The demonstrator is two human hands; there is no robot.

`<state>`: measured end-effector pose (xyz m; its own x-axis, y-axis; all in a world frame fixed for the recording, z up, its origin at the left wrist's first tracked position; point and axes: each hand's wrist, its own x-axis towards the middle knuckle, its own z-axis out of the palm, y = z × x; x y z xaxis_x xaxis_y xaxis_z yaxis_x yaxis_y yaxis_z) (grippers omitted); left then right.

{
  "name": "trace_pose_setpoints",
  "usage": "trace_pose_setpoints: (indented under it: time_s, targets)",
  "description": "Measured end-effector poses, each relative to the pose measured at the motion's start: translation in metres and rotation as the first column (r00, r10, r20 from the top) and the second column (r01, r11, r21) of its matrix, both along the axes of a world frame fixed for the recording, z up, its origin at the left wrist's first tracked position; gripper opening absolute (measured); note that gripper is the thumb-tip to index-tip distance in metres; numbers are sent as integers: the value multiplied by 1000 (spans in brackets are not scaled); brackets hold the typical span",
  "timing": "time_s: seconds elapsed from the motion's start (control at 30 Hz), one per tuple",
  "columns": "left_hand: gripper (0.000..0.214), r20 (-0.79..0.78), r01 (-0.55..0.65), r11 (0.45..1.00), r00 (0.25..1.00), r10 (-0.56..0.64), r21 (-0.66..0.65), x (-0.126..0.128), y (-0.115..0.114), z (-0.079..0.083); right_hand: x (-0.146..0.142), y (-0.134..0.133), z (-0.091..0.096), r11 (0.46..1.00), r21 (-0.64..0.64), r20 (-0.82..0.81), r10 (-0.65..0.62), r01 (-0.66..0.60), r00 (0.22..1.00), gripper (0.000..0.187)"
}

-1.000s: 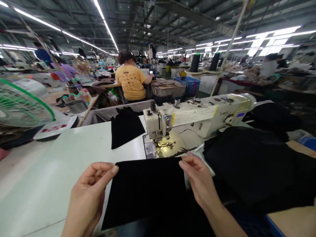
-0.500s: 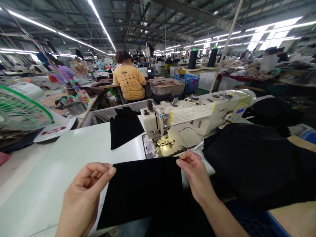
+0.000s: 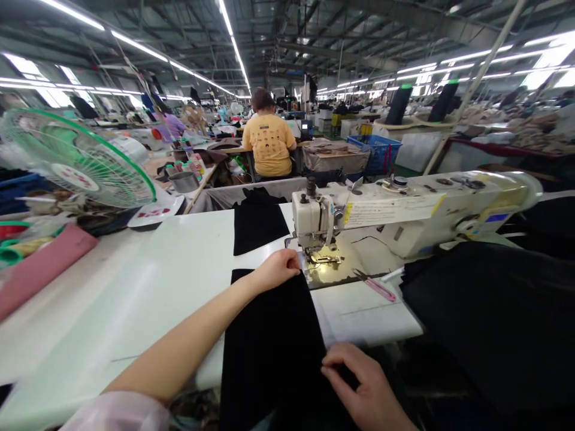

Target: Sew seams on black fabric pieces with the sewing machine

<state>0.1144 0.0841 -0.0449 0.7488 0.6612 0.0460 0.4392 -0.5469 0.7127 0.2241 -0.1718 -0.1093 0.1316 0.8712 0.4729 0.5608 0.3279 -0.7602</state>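
no text can be read; the lettering (image 3: 390, 211) along the side of the machine (image 3: 411, 239) is too small to make out.

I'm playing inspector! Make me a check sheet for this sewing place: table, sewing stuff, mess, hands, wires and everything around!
Surface: pale table; black cloth extends past its near edge.
Job's things: black cloth, left of the sewing machine's needle area, which glows yellow.
Clutter: pink-handled snips; another black piece farther back; dark fabric heap at right.
Hands: left hand at the cloth's far right corner, right hand at its right edge; firmness of grip unclear.
Cables: thin dark line on the machine bed; thread or wire, can't tell.
Surroundings: green-rimmed fan, person in yellow shirt, blue basket.
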Motion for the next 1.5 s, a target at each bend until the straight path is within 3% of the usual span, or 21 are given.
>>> trace_pose_setpoints:
  time_s: [0.1, 0.23, 0.4, 0.57, 0.87, 0.97, 1.07, 1.13, 1.2, 1.27, 1.37, 1.5]
  targets:
    - [10, 55, -40, 999, 998, 40, 5, -1, -7, -17, 9, -3, -5, 995, 97, 125, -11, -2, 992, 23]
    - [11, 86, -70, 998, 994, 70, -3, -3, -10, -19, 13, -2, -6, 989, 148, 272, -48, 8, 961, 29]
    - [15, 77, -134, 990, 988, 137, -43, 17, 8, -20, 11, 7, -4, 982, 174, 377, -135, 73, 916, 27]
    - [19, 47, -157, 985, 986, 160, -69, 36, 21, -18, 11, 16, -3, 970, 212, 379, -193, 117, 905, 28]
    - [18, 24, -140, 990, 990, 141, -23, 41, 23, -17, 13, 19, -4, 975, 197, 363, -172, 105, 916, 31]
    - [17, 22, -201, 978, 980, 200, 61, 38, 13, -13, 14, 19, 1, 977, 190, 382, -167, 100, 909, 31]
    - [26, 41, -268, 932, 963, 266, 245, 21, -26, -8, 15, 18, 5, 981, 181, 401, -141, 72, 905, 33]
    - [26, -20, -159, 913, 983, 180, 375, 2, -63, -7, 16, 16, 5, 985, 166, 408, -113, 48, 906, 34]
    - [16, -126, 80, 923, 991, -35, 377, -19, -98, -12, 18, 17, 5, 988, 148, 409, -96, 38, 907, 34]
    - [16, -191, 291, 881, 953, -234, 373, -36, -119, -20, 20, 22, 4, 991, 131, 403, -87, 37, 911, 33]
    - [27, -245, 425, 778, 905, -348, 464, -47, -118, -33, 25, 37, 6, 990, 132, 389, -89, 40, 917, 30]
    - [28, -305, 460, 690, 888, -344, 560, -41, -87, -37, 33, 62, 9, 993, 103, 411, -95, 57, 907, 28]
